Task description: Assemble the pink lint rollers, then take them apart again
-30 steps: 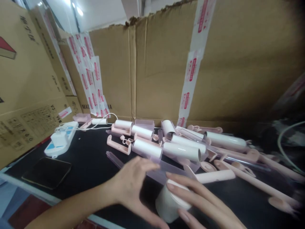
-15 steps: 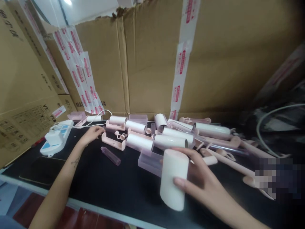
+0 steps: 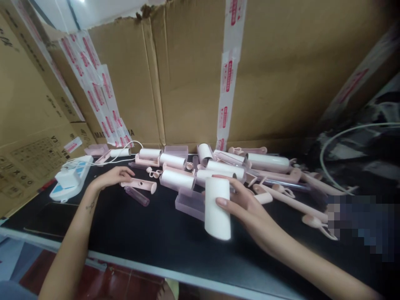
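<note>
My right hand [image 3: 242,200] grips a white cylindrical tube [image 3: 218,214], thumb on its near side, and holds it upright above the black tabletop. Its lower rim looks slanted. My left hand [image 3: 112,177] has its fingers closed around the left end of a pale pink bracket [image 3: 144,185] with raised ends and a small hole. The fingertips partly cover that end. Just below the bracket lies a translucent purple slim case [image 3: 136,196]. Behind the tube sits a translucent purple tray [image 3: 190,203], partly hidden by it.
White tubes [image 3: 177,179], pink handles [image 3: 298,203] and small pink loops [image 3: 153,172] crowd the back of the table [image 3: 140,237]. A white power strip [image 3: 71,179] with cables stands left, near a dark flat slab [image 3: 51,218]. Cardboard [image 3: 187,83] walls the back.
My left hand has come down onto the pink bracket, whose left end has shifted toward me. The white tube in my right hand has moved slightly farther from me. The view has shifted slightly.
</note>
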A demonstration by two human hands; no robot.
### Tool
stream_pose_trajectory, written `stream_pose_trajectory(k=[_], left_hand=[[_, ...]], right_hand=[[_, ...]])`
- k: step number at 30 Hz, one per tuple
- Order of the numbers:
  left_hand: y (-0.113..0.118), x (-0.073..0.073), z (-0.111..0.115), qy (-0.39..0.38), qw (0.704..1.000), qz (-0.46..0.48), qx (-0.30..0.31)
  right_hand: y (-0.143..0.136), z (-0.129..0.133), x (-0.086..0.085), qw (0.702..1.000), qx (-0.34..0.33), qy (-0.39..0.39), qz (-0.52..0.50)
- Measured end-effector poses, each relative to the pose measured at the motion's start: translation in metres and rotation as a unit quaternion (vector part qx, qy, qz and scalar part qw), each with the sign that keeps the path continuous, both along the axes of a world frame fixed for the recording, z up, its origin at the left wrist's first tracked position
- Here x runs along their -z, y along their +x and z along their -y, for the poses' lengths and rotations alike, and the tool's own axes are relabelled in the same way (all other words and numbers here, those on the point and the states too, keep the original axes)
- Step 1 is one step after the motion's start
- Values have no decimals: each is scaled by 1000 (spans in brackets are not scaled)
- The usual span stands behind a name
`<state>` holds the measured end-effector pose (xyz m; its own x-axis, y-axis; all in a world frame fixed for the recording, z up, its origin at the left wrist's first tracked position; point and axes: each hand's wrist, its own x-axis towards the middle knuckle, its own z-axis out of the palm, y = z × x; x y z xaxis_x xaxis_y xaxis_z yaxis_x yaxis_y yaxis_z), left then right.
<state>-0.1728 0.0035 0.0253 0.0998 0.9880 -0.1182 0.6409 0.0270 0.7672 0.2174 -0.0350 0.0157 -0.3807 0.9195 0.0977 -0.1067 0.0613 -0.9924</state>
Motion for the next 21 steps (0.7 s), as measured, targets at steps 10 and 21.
stream_pose_trajectory(k=[10, 21], left_hand=[[61, -21, 10, 229, 916, 302, -127], [163, -14, 23, -102, 831, 538, 96]], right_hand=[[3, -5, -5, 996, 38, 68, 35], [-10, -15, -87, 973, 39, 208, 93]])
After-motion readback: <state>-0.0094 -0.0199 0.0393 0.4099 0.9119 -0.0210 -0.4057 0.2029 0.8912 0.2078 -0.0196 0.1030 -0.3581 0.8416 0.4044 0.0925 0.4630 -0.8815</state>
